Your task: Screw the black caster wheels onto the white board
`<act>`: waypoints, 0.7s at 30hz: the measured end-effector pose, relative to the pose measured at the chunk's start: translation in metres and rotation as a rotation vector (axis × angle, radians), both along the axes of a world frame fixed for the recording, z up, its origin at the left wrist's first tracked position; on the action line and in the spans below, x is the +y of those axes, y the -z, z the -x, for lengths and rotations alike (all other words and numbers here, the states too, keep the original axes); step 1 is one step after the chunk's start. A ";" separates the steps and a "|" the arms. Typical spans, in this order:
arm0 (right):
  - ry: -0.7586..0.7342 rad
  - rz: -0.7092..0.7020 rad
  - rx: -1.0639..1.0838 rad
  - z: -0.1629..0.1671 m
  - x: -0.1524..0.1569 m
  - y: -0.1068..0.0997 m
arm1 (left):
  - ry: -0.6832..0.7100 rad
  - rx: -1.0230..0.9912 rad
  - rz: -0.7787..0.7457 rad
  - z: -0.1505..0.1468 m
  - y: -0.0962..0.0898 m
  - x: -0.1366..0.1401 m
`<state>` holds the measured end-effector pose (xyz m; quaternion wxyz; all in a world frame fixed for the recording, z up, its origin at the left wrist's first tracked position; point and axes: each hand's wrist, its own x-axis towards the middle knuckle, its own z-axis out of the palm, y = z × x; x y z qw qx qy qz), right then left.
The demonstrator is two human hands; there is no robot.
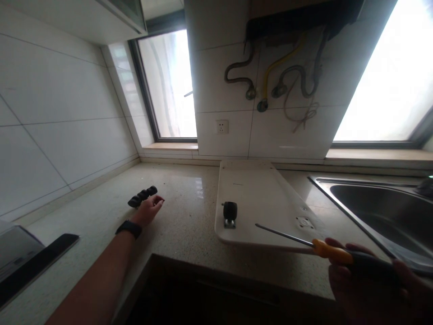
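Observation:
My right hand (pixel 365 280) grips a screwdriver (pixel 333 253) with a yellow and black handle. Its long metal shaft points left, above the front part of a white board (pixel 260 192) lying on the counter. A black caster wheel (pixel 230 211) with a metal plate stands at the board's front left corner. Farther right on the board is a bare mounting spot with holes (pixel 305 222). On the counter to the left, my left hand (pixel 150 211) has its fingers pinched together; what they hold is too small to name. Right beside it lies a row of black casters (pixel 142 196).
A steel sink (pixel 382 212) is set into the counter (pixel 189 216) at right. In front lies a dark opening (pixel 203 289) in the counter. A black-edged appliance (pixel 40 266) stands at lower left. Pipes (pixel 267 76) and a socket (pixel 222 127) are on the tiled wall.

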<state>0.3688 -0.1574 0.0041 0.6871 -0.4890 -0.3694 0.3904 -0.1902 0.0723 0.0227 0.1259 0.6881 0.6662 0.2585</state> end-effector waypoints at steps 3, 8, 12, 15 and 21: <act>0.087 0.106 0.353 0.028 0.001 -0.039 | 0.183 -0.112 0.017 -0.032 -0.026 -0.013; 0.059 0.140 0.534 0.060 0.003 -0.074 | 0.639 -0.494 0.208 -0.105 -0.082 -0.071; -0.036 0.088 0.594 0.072 0.001 -0.070 | 0.913 -0.758 0.459 -0.152 -0.099 -0.119; -0.098 0.057 0.654 0.079 -0.001 -0.071 | 0.950 -0.879 0.586 -0.170 -0.094 -0.136; -0.025 0.140 0.850 0.090 -0.004 -0.081 | 0.929 -0.967 0.600 -0.183 -0.086 -0.140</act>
